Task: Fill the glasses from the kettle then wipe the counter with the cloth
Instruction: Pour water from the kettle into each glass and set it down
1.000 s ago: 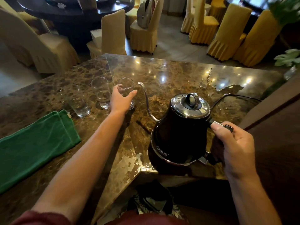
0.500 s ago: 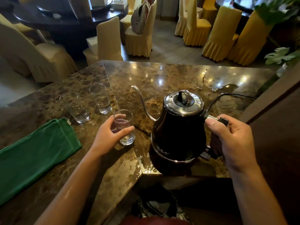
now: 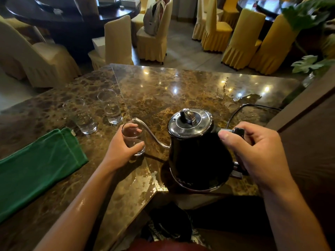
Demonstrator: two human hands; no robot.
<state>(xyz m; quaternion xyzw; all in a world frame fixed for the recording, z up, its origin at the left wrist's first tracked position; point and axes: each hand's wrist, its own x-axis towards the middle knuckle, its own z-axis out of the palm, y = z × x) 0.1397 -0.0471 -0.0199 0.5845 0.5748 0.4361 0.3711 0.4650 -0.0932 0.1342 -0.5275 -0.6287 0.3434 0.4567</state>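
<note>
Fingers of the left hand are wrapped round the small clear glass, drawn nearer since a second ago; right fingers clamp the black gooseneck kettle, now tilted, spout at the rim. Pouring judged imminent; green cloth untouched on the marble table.

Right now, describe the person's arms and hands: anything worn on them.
Both forearms are bare, with no watch, bracelet or glove. The left hand and right hand show no rings. A dark red sleeve edge shows at the bottom of the frame. The fingers are uncovered.
</note>
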